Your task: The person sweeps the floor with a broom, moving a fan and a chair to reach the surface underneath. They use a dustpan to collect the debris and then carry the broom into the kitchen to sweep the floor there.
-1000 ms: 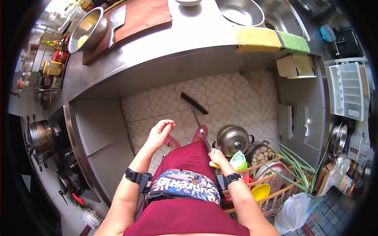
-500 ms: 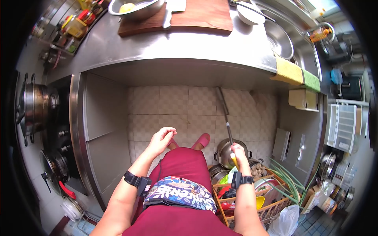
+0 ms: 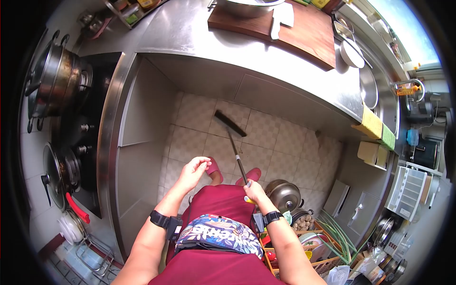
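My right hand [image 3: 255,191] is wrapped round the handle of a broom [image 3: 230,123], near its yellow end. The broom's dark, narrow head rests on the floor tiles ahead of my feet, slanting across them. In front of my left thigh hangs my left hand [image 3: 194,172], fingers curled together, with nothing visible in it. Both feet wear pink slippers [image 3: 249,175], and the broom handle passes between them. A lidded metal pot [image 3: 283,195] stands on the floor just right of my right hand.
Cabinets and a steel counter [image 3: 190,35] enclose the floor ahead. On the counter lie a cutting board [image 3: 311,35] and a cleaver [image 3: 276,24]. Left is a stove with a tall pot [image 3: 59,78]. A crate [image 3: 332,262] and green onions [image 3: 339,235] are beside my right arm.
The broom head has swung left across the floor, and my right hand has come left and inward with the handle. My view has turned toward the right. My left hand stays curled.
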Demonstrator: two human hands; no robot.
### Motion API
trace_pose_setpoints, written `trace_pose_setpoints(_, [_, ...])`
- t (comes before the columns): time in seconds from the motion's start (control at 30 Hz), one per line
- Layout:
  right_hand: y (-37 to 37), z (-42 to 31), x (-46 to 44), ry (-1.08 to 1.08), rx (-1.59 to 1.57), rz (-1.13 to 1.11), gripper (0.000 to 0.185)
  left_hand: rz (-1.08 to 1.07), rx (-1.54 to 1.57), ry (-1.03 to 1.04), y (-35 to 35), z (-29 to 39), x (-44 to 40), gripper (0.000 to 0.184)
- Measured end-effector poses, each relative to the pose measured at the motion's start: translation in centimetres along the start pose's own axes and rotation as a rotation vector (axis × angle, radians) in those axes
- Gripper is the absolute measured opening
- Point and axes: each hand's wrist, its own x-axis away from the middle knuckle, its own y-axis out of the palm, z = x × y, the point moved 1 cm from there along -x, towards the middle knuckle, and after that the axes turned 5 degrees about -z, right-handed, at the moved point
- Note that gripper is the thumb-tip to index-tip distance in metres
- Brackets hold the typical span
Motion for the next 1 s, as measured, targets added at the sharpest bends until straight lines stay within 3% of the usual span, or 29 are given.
trace_pose_setpoints(0.1, [-0.6, -0.5, 1.8, -0.043, 0.043, -0.078, 0.047, -0.001, 0.024, 0.019, -0.7, -0.5, 0.2, 0.024])
trace_pose_setpoints(0.23, [-2.3, 4.3, 1.4, -0.174, -0.157, -0.035, 0.037, -0.022, 0.064, 0.055, -1.4, -1.7, -0.8, 0.024])
trace_pose_setpoints(0.37, [-1.7, 5.4, 8.3, 0.011, -0.625, -0.141, 0.049, -0.063, 0.038, 0.049, -1.9, -1.6, -0.9, 0.025])
trace_pose_setpoints(0.53, [1.8, 11.4, 11.0, 0.142, -0.958, 0.06, 0.057, -0.105, -0.035, 0.02, -1.7, -1.7, -1.5, 0.025])
trace_pose_setpoints(0.57, [2.6, 13.1, 10.9, 0.124, -1.142, 0.125, 0.049, -0.116, -0.042, 0.011, -1.4, -1.6, -1.4, 0.025])
trace_pose_setpoints(0.67, [2.6, 14.9, 10.8, 0.303, -1.28, 0.153, 0.026, -0.159, -0.073, 0.024, -0.9, -1.7, -1.9, 0.025])
trace_pose_setpoints(0.77, [3.3, 16.4, 9.7, 0.296, -1.417, 0.25, 0.023, -0.156, -0.07, 0.003, 0.3, -1.0, -1.4, 0.024])
trace_pose_setpoints(0.83, [4.6, 16.6, 8.5, 0.228, -1.471, 0.143, 0.025, -0.154, -0.083, 0.002, 1.0, -1.0, -1.2, 0.024])
trace_pose_setpoints(0.9, [5.7, 14.0, 7.9, 0.261, -1.284, 0.141, 0.046, -0.156, -0.093, 0.007, 1.3, -1.3, -1.5, 0.024])
trace_pose_setpoints(1.0, [8.7, 12.7, 7.9, 0.247, -1.132, 0.012, 0.05, -0.163, -0.091, -0.023, 2.4, -1.0, -0.6, 0.024])
